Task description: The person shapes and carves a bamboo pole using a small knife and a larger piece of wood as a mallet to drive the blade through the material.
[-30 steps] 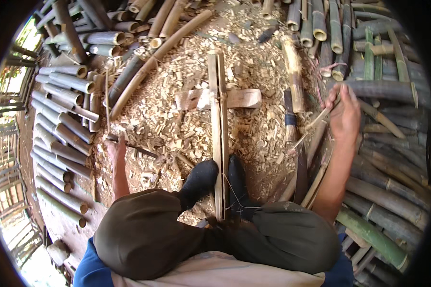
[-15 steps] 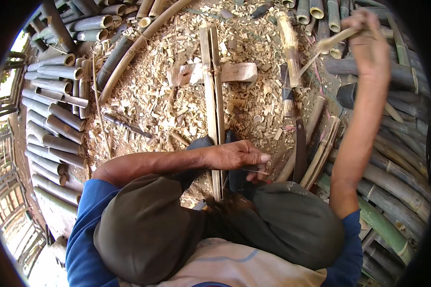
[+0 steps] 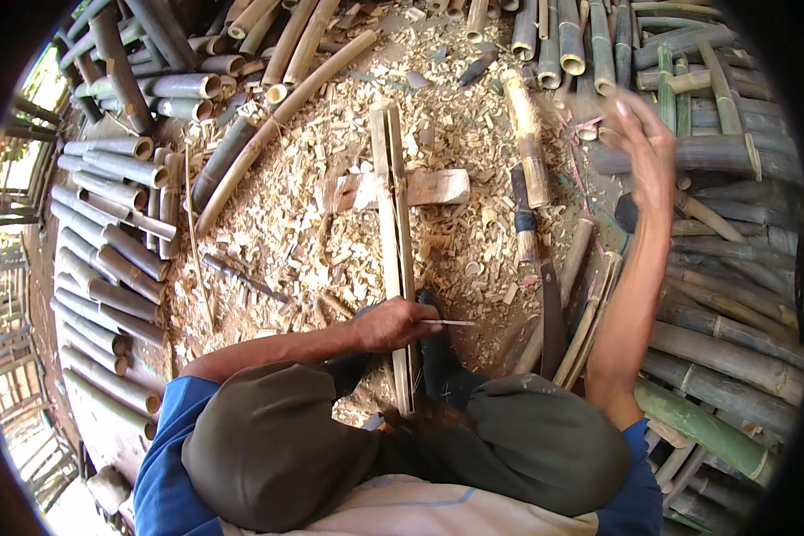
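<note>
My left hand (image 3: pixel 397 324) is closed in a fist with a thin pale sliver (image 3: pixel 449 322) sticking out to its right. The hand rests over a long upright split bamboo piece (image 3: pixel 393 241), which stands between my legs and leans against a short wooden block (image 3: pixel 438 187). My right hand (image 3: pixel 641 147) is raised at the upper right, its fingers stretched and partly blurred; I see nothing held in it. Below it lies a machete-like dark blade (image 3: pixel 553 317). Nearby is a knife with a dark-wrapped handle (image 3: pixel 523 223).
Pale wood shavings (image 3: pixel 330 259) cover the ground. Cut bamboo tubes (image 3: pixel 107 241) are stacked on the left, and thicker bamboo poles (image 3: pixel 715 348) lie on the right. A peeled bamboo length (image 3: pixel 525 134) stands at the upper middle, with a split length (image 3: pixel 590 317) near my right knee.
My right hand has moved down and left, and the stick-like piece it held is out of it. My left hand has drawn slightly left and now grips a sliver.
</note>
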The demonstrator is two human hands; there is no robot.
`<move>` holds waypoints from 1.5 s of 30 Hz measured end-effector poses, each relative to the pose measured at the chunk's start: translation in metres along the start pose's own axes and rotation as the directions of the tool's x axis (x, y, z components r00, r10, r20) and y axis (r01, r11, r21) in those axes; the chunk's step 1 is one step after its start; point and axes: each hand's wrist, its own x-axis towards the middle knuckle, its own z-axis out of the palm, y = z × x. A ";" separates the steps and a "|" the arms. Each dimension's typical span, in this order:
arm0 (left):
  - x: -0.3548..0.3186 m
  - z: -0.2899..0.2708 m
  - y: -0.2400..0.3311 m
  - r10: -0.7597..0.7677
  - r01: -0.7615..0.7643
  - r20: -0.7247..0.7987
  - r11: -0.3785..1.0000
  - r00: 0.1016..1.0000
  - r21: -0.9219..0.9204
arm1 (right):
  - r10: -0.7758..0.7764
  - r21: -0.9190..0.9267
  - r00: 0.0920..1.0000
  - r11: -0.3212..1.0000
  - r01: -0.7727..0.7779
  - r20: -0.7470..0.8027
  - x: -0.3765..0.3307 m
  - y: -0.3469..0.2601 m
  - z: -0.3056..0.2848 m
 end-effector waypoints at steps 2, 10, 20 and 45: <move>-0.005 0.002 -0.003 -0.197 0.135 -0.165 0.936 0.966 -0.326 | -0.337 0.361 0.925 0.896 0.259 0.174 -0.024 -0.079 0.057; -0.005 -0.040 0.062 -0.190 0.279 0.244 0.183 0.951 -0.943 | 0.264 -0.520 0.951 0.842 -0.146 0.160 -0.048 0.057 0.072; -0.067 -0.259 0.041 0.147 0.845 -0.932 0.394 0.332 0.363 | 0.078 -0.924 0.992 0.377 0.065 0.101 -0.142 0.191 0.091; -0.007 -0.009 -0.054 -0.500 0.267 -0.262 0.755 0.825 -0.600 | 0.359 -0.048 0.646 0.894 -0.446 0.673 -0.219 0.006 0.154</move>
